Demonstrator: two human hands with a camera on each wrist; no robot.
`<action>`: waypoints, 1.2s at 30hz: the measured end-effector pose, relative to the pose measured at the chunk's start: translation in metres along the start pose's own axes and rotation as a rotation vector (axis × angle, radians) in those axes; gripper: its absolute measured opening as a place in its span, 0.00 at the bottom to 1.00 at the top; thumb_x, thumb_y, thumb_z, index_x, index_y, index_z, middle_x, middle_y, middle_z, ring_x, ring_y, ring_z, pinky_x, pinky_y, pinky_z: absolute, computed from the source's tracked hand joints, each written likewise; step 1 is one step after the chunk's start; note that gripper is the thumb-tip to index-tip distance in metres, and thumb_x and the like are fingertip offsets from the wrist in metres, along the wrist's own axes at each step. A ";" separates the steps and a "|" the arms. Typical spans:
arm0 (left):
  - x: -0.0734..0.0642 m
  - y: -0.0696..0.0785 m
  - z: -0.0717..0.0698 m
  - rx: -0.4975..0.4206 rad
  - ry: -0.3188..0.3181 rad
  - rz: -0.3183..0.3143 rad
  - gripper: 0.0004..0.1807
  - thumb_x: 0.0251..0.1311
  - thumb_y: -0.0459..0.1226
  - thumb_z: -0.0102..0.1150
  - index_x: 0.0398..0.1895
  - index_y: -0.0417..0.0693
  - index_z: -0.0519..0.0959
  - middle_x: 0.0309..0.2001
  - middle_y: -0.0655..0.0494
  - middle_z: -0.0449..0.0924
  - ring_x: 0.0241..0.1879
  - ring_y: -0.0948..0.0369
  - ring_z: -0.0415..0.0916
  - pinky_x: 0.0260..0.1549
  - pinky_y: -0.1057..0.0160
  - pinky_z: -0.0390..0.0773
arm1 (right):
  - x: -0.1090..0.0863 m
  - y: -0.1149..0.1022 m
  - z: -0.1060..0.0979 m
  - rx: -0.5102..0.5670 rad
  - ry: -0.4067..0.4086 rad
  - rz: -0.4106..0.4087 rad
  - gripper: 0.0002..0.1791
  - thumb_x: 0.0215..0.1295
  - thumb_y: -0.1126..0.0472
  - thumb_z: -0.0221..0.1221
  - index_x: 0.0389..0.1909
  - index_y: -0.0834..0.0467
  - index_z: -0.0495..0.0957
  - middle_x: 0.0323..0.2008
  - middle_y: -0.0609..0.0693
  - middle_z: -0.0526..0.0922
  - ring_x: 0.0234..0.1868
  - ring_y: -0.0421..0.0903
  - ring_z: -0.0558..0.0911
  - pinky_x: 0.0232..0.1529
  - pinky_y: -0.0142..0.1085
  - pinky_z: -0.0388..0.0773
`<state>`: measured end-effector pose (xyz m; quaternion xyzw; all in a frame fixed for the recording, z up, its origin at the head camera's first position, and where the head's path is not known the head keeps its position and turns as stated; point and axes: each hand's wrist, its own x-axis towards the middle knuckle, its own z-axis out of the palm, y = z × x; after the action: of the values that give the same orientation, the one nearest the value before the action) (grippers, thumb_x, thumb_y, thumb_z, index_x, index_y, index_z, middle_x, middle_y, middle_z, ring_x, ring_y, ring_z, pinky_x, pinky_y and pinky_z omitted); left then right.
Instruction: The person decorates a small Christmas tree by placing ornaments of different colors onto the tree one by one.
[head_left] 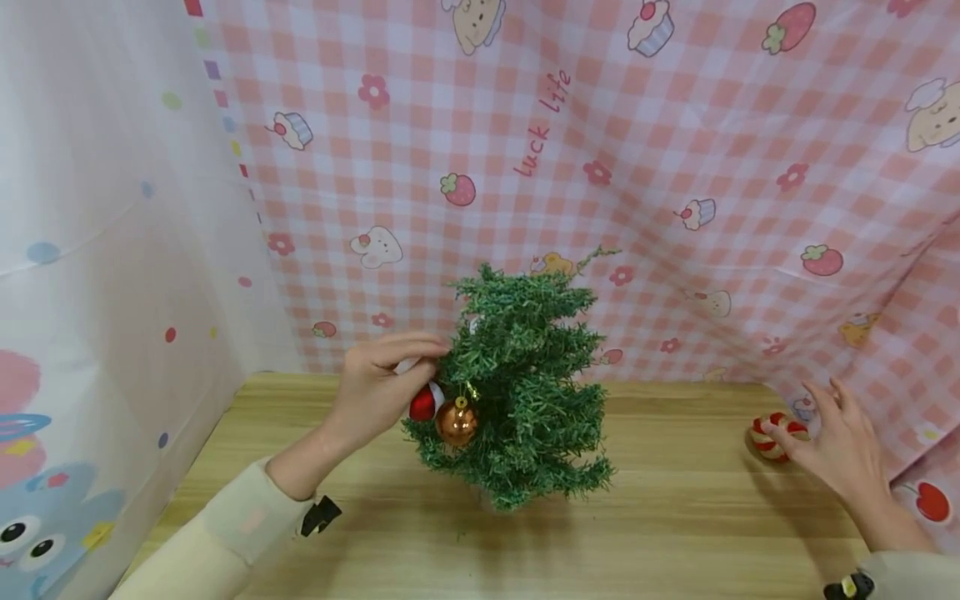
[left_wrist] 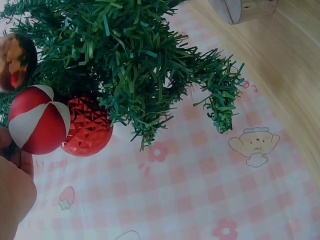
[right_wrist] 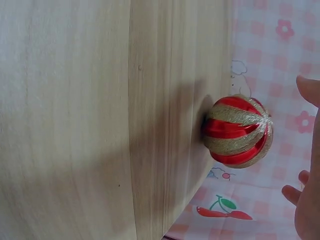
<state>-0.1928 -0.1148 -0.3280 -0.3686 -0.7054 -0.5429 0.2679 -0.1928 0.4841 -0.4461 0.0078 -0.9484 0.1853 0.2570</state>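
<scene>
A small green artificial Christmas tree (head_left: pixel 532 375) stands on the wooden table. At its left side my left hand (head_left: pixel 378 387) pinches a red-and-white ball ornament (left_wrist: pixel 40 120) against the branches, with its fingertips partly hidden behind the ball. Beside that ball hang a shiny copper ball (head_left: pixel 457 423) and, in the left wrist view, a faceted red ball (left_wrist: pixel 87 129). Far to the right, my right hand (head_left: pixel 843 446) has its fingers spread over a red-and-gold striped ball ornament (right_wrist: pixel 237 131). The right wrist view shows a gap between this ball and the fingers.
The wooden table (head_left: pixel 675 508) runs back to a pink checked cloth (head_left: pixel 525 125) hanging behind it. On the left hangs a white patterned cloth (head_left: pixel 112 208). The striped ball sits near the table's back right edge, close to the cloth.
</scene>
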 end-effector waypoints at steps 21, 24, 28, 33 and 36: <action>0.008 -0.005 -0.003 -0.024 -0.029 -0.047 0.20 0.57 0.11 0.54 0.38 0.34 0.90 0.45 0.39 0.89 0.47 0.61 0.88 0.47 0.66 0.86 | 0.001 0.019 0.017 -0.121 -0.269 0.003 0.52 0.56 0.41 0.75 0.71 0.69 0.65 0.62 0.82 0.63 0.51 0.85 0.71 0.35 0.74 0.72; 0.009 -0.006 -0.004 -0.021 -0.026 -0.063 0.20 0.58 0.11 0.54 0.38 0.35 0.91 0.45 0.42 0.89 0.46 0.61 0.88 0.45 0.64 0.87 | 0.001 0.020 0.017 -0.140 -0.265 -0.010 0.52 0.54 0.43 0.77 0.70 0.70 0.66 0.61 0.83 0.64 0.51 0.86 0.71 0.38 0.76 0.71; 0.010 -0.007 -0.006 -0.012 -0.017 -0.104 0.19 0.59 0.12 0.55 0.39 0.37 0.91 0.46 0.46 0.90 0.44 0.63 0.87 0.31 0.71 0.82 | 0.000 0.022 0.018 -0.153 -0.275 -0.010 0.52 0.52 0.45 0.78 0.69 0.71 0.67 0.61 0.84 0.65 0.53 0.85 0.70 0.42 0.76 0.71; 0.011 -0.010 -0.007 -0.017 -0.006 -0.140 0.18 0.60 0.13 0.56 0.39 0.36 0.91 0.45 0.45 0.90 0.40 0.64 0.87 0.31 0.69 0.83 | -0.002 0.024 0.019 -0.159 -0.267 -0.019 0.50 0.50 0.48 0.79 0.67 0.72 0.68 0.58 0.84 0.67 0.51 0.84 0.71 0.44 0.73 0.72; 0.012 -0.011 -0.008 -0.028 -0.004 -0.160 0.17 0.60 0.13 0.56 0.38 0.34 0.90 0.45 0.43 0.90 0.38 0.64 0.87 0.36 0.65 0.87 | -0.003 0.025 0.018 -0.167 -0.266 -0.022 0.49 0.50 0.48 0.79 0.66 0.72 0.69 0.54 0.84 0.69 0.47 0.83 0.74 0.40 0.71 0.73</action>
<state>-0.2093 -0.1214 -0.3229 -0.3160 -0.7254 -0.5716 0.2172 -0.2018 0.5005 -0.4708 0.0215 -0.9861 0.1002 0.1311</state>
